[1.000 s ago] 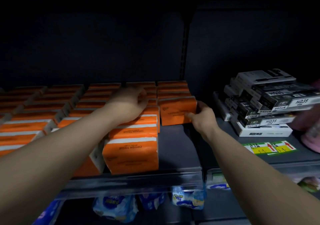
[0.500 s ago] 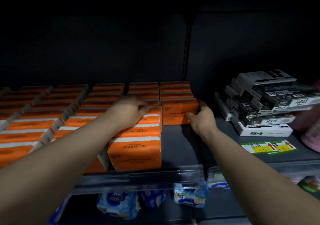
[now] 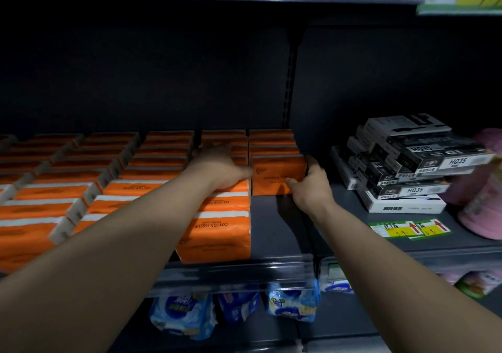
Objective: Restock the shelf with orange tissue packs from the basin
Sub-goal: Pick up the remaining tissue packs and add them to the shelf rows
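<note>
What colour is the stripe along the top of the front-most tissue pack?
White stripe on an orange pack; the head view shows it.

one head camera, looking forward and slightly down into the shelf (image 3: 274, 227) from close range, both forearms reaching in from the bottom corners of the frame.

Tissue packs (image 3: 214, 233) in rows left on shelf (image 3: 274, 225); boxes (image 3: 407, 167) stacked right.

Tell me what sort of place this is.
Most likely a shop aisle: rows of orange tissue packs fill a shelf, yellow-and-green price labels lie on it, and boxed goods marked HQ35 are stacked alongside.
</note>
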Demonstrator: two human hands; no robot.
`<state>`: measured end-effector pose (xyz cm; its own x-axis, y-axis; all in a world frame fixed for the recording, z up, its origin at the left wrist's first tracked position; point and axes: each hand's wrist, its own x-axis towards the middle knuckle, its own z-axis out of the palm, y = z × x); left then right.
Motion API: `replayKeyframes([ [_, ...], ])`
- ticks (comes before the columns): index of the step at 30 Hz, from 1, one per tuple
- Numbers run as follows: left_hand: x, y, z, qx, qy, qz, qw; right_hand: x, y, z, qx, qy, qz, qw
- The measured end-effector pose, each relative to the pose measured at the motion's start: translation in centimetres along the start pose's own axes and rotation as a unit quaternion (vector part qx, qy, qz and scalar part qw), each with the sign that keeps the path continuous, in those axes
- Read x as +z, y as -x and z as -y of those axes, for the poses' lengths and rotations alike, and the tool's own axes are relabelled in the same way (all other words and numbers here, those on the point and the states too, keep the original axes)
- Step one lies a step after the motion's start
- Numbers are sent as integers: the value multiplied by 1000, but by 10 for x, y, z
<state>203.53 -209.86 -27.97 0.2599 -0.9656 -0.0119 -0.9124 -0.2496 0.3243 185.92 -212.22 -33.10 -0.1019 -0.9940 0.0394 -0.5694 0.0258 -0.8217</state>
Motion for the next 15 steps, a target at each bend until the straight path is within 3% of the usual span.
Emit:
replayKeyframes([
  [9,-10,9,4,11,9,-1,1000,-16,12,11,-25,62,9,998],
  [15,-39,50,25,45,-24,-101,994,-26,44,39,-109,135,20,985],
])
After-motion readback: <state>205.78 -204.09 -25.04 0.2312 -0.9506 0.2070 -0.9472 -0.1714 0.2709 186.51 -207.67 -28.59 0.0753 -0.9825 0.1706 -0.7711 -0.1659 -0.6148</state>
